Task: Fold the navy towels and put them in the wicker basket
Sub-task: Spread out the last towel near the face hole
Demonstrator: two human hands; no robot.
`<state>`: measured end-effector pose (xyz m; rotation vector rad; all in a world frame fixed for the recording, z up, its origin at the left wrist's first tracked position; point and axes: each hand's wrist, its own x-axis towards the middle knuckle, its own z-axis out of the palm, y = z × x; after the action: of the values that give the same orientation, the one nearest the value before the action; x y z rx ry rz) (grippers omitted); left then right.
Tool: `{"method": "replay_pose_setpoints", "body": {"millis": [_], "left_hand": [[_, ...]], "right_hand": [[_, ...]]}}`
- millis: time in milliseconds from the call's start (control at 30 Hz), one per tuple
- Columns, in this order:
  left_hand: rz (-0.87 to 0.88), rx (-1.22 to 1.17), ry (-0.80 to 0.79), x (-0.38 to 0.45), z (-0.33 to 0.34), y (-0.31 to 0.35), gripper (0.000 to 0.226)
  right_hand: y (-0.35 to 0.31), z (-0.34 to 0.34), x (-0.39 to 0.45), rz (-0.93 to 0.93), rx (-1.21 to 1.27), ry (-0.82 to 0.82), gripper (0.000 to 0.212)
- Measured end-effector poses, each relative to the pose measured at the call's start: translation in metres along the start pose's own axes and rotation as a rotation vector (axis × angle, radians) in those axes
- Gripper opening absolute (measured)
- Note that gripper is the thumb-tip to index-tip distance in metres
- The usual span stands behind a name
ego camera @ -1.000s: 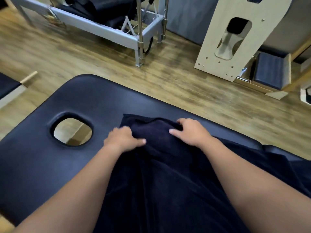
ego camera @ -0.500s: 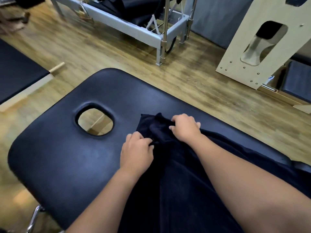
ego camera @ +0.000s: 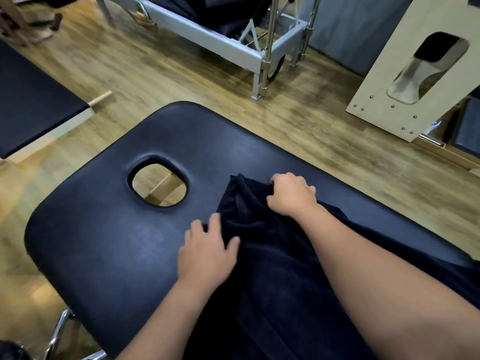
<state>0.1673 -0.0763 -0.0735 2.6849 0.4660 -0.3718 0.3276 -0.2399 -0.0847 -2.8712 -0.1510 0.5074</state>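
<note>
head cam | looks forward-down | close over massage table (ego camera: 109,245)

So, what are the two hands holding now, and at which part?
The right hand grips the navy towel at its far end, fingers curled into bunched cloth. The left hand rests with relaxed fingers at the towel's left edge; no grip shows.

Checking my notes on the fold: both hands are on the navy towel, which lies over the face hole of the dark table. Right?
Not quite. In the head view the navy towel lies beside the face hole, which is uncovered. Both the left hand and right hand are on it, on the dark table.
</note>
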Motion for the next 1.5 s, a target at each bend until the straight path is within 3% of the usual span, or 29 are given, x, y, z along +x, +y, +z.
{"method": "replay_pose_setpoints", "body": {"millis": [100,167,300,433,633,767,900,967,1067,1100,1200,1267,1333,1400,1500], "left_hand": [[0.162,0.272,-0.092,-0.013,0.022,0.016,0.080],[0.205,0.392,-0.077,-0.020,0.036,0.025,0.097],[0.392,0.282,-0.007,-0.023,0.054,0.059,0.095],[0.233,0.275,-0.290,0.000,0.068,0.092,0.118],[0.258,0.362,-0.297,0.080,0.061,0.129,0.145],[0.308,0.356,-0.278,0.121,0.049,0.148,0.146],[0.275,0.414,-0.296,0.137,0.036,0.164,0.135],[0.287,0.509,-0.217,0.116,0.033,0.183,0.118],[0.526,0.528,-0.085,0.052,0.048,0.213,0.085],[0.563,0.476,-0.162,0.032,0.058,0.217,0.090],[0.477,0.443,-0.457,0.001,0.086,0.214,0.134],[0.465,0.447,-0.454,0.002,0.100,0.210,0.146],[0.444,0.428,-0.441,0.006,0.104,0.212,0.150],[0.421,0.413,-0.454,0.010,0.105,0.218,0.154],[0.414,0.376,-0.483,0.015,0.102,0.223,0.156]], "right_hand": [[0.010,-0.001,0.001,0.022,-0.088,-0.031,0.017],[0.018,-0.003,0.004,-0.021,-0.153,0.047,0.014],[0.038,-0.014,0.021,0.097,-0.098,0.227,0.012],[0.044,-0.029,0.048,0.170,-0.049,0.260,0.015],[0.053,-0.046,0.073,0.227,0.185,0.305,0.034],[0.093,-0.035,0.029,0.118,0.196,0.377,0.037],[0.173,-0.019,-0.028,0.302,0.196,0.381,0.042],[0.214,-0.018,-0.054,0.464,0.165,0.332,0.038],[0.249,-0.022,-0.079,0.540,0.150,0.191,0.034],[0.255,-0.024,-0.083,0.512,0.162,0.172,0.033],[0.260,-0.031,-0.081,0.477,0.151,0.182,0.023],[0.260,-0.039,-0.074,0.469,0.014,0.217,0.018],[0.267,-0.051,-0.064,0.504,-0.137,0.410,0.017],[0.278,-0.064,-0.060,0.578,-0.089,0.574,0.018],[0.288,-0.072,-0.075,0.501,0.048,0.414,0.027]]}}
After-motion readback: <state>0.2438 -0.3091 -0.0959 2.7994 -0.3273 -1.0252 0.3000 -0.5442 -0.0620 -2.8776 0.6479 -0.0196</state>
